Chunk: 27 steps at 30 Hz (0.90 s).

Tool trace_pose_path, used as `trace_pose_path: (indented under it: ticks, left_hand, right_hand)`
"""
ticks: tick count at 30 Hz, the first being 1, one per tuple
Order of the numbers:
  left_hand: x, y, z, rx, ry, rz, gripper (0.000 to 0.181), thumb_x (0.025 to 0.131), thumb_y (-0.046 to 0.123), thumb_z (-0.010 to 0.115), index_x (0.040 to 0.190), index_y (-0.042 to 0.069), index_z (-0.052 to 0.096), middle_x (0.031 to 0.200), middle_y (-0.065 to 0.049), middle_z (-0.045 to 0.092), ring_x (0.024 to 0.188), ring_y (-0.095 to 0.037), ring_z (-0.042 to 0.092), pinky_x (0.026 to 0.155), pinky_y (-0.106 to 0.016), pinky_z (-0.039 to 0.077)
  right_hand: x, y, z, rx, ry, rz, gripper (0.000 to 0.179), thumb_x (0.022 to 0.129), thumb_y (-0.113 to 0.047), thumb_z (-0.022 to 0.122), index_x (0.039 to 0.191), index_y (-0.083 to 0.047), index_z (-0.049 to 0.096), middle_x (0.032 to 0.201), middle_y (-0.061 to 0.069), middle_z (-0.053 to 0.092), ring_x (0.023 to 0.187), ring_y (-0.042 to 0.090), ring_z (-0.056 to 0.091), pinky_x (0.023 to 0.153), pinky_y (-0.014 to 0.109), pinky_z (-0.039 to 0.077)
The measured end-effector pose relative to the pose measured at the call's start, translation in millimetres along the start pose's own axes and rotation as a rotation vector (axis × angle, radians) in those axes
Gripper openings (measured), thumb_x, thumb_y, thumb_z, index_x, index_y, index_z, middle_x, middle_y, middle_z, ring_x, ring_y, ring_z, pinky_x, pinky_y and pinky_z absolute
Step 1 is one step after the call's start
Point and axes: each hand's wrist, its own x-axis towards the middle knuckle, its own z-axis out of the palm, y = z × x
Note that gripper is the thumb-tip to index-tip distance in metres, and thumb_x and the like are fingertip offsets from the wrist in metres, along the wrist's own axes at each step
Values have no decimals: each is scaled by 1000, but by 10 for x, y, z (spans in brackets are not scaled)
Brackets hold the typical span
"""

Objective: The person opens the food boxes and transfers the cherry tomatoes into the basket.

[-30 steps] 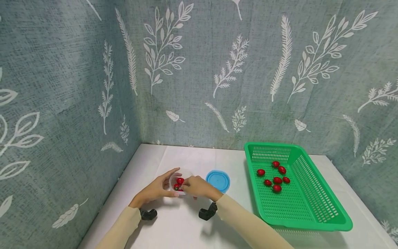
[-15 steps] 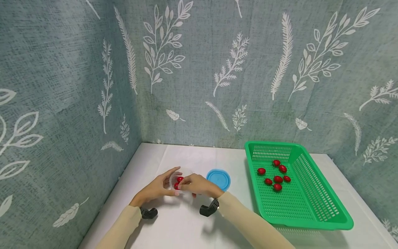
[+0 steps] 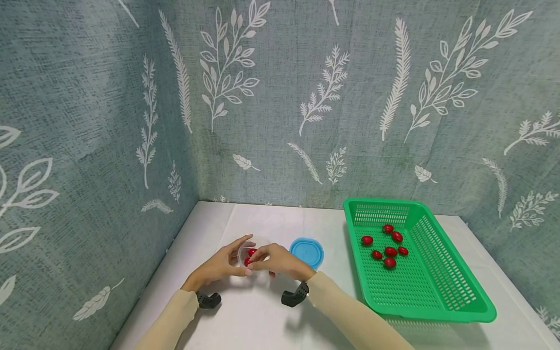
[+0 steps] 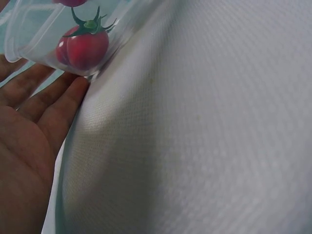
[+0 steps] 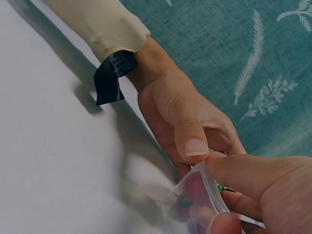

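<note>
My left hand holds a small clear plastic tub, fingers round the far side and thumb at the near side. Inside the tub lie red cherry tomatoes with green stems. My right hand is over the tub's right side, its fingertips down at the tub's opening beside the tomatoes. In the right wrist view the left thumb meets the tub's rim near the right index finger. Whether the right fingers pinch anything is hidden.
A blue lid lies on the white table just beyond the right wrist. Farther right stands a green slotted basket with several loose tomatoes on its floor. A patterned cloth wall rises behind the table and along the left.
My right hand has shifted a little from deep over the tub toward its near rim, and its fingers look more spread. The left hand keeps its hold on the tub; the basket stays put.
</note>
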Motion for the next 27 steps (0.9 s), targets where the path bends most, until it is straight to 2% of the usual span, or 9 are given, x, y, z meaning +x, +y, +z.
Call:
trace_pose_path:
  ticks: [4,8,15,18,23,27]
  left_hand:
    - [2,-6,-1,-1,-8,7,103,86,17,86,166,17,21,161,-9,39,149,-30,34,118,-47,33]
    - [2,-1,-6,-6,-12,-1,104,86,17,86,166,18,21,161,-9,39,149,-29,34,116,-37,35]
    - [9,4,-3,5,-1,-7,102,87,15,85,166,17,21,160,-8,40,150,-31,32,118,-52,31]
    - [16,-4,-1,3,-4,-3,102,87,14,85,166,15,20,161,-10,39,149,-33,33,118,-54,31]
    - [13,-3,-3,1,-7,4,103,86,16,86,166,14,20,161,-13,38,149,-34,32,118,-56,30]
    - [5,4,-3,-5,-6,11,104,86,16,86,166,13,19,161,-14,37,149,-36,33,117,-60,30]
  right_hand:
    - [-15,9,-3,12,4,9,13,93,-27,79,101,-17,77,102,-6,71,46,14,48,50,31,44]
    - [-35,20,-17,25,-3,-9,15,93,-25,79,105,-17,77,102,-3,71,48,14,48,50,31,44]
    - [-26,43,-27,25,16,-15,17,92,-26,80,106,-17,77,101,-5,71,50,13,48,50,30,45]
    - [-28,53,-26,11,41,-17,16,92,-24,79,105,-15,76,101,-7,72,48,13,48,48,30,45]
    - [-41,70,-57,-56,75,-47,21,95,-22,73,113,-11,76,98,-8,72,48,13,50,47,28,45]
    - [-49,65,-86,-112,93,-69,20,95,-25,73,112,-15,77,95,-8,71,62,11,57,50,27,49]
